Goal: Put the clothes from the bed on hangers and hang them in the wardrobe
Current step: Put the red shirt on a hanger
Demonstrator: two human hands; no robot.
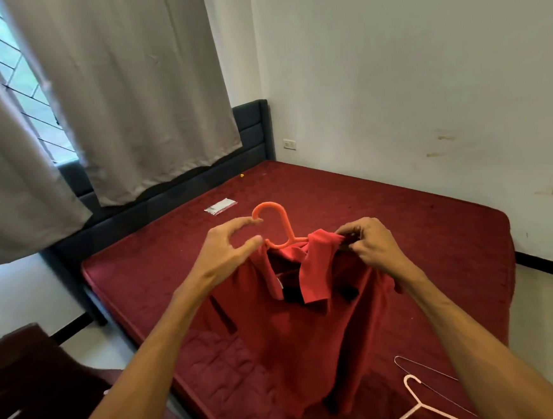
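Note:
A red shirt (298, 333) with black trim hangs in the air above the bed on an orange plastic hanger (278, 224), whose hook sticks up from the collar. My right hand (367, 243) pinches the shirt's right shoulder over the hanger arm. At the left shoulder is my left hand (225, 246), fingers spread and curved beside the hook; the hand appears to hold nothing. The shirt's lower part hides the mattress beneath it. No wardrobe is in view.
The bed (419, 231) has a dark red mattress and a dark headboard (249, 132). A pink hanger (416, 406) and a wire hanger (423, 368) lie at its near right corner. A small white packet (220, 206) lies further back. Dark wooden furniture (24, 388) stands at lower left.

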